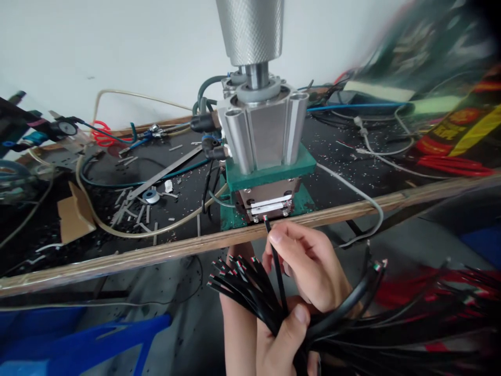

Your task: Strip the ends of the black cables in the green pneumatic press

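My left hand [282, 342] is closed around a thick bundle of black cables [250, 295], low in front of the bench edge. Their cut ends fan out to the left and show red, white and green wire tips. Just above, my right hand [311, 261] pinches a single black cable [277, 261] between thumb and fingers near its tip. That tip points up, close below the white-edged jaws [271, 204] of a small pneumatic press [268, 130]. Whether it touches the jaws I cannot tell. The lower fingers of my left hand are partly hidden by cables.
The press stands on a green base at the wooden edge of the black bench [176, 245]. Left of it lie a steel ruler [168, 169], a white tape roll [151, 196], scraps and air hoses. More cables [391, 334] spread rightward. A blue stool [102, 339] stands below left.
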{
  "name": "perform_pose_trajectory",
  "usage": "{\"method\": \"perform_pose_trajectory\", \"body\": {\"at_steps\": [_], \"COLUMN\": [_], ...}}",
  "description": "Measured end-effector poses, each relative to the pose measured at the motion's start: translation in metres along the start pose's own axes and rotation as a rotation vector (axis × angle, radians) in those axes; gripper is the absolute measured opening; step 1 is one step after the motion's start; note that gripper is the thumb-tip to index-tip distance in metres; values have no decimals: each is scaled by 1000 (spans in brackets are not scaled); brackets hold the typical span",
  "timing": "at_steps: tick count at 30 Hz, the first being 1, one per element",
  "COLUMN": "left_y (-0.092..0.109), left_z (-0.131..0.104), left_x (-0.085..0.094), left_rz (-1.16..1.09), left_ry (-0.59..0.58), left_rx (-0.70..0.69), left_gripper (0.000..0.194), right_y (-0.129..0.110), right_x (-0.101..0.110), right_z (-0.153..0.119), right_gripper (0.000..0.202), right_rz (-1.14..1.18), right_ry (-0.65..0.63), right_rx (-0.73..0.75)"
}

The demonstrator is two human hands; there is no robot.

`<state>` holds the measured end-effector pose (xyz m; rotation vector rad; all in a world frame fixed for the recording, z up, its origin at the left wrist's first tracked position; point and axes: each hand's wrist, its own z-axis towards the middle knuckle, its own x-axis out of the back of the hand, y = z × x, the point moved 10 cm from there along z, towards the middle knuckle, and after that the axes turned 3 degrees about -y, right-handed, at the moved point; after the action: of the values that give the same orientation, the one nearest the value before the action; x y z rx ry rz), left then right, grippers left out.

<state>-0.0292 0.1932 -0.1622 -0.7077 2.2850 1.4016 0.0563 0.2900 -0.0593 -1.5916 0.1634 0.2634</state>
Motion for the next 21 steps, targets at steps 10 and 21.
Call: {"method": "perform_pose_trajectory", "body": {"at_steps": [10,21], "left_y": [11,24], "left_z": [8,6], "left_x": [-15,-9], "left_rz": [-32,-4], "left_ry": [-89,-50], "left_rx": [-56,62], "left_gripper": [46,83], "right_y": [0,-4], "right_x": [1,-7], "right_z": [14,25], "right_gripper": [49,43], "right_rz": [-58,18], "right_ry": [-32,3], "right_rx": [-10,-42]}}
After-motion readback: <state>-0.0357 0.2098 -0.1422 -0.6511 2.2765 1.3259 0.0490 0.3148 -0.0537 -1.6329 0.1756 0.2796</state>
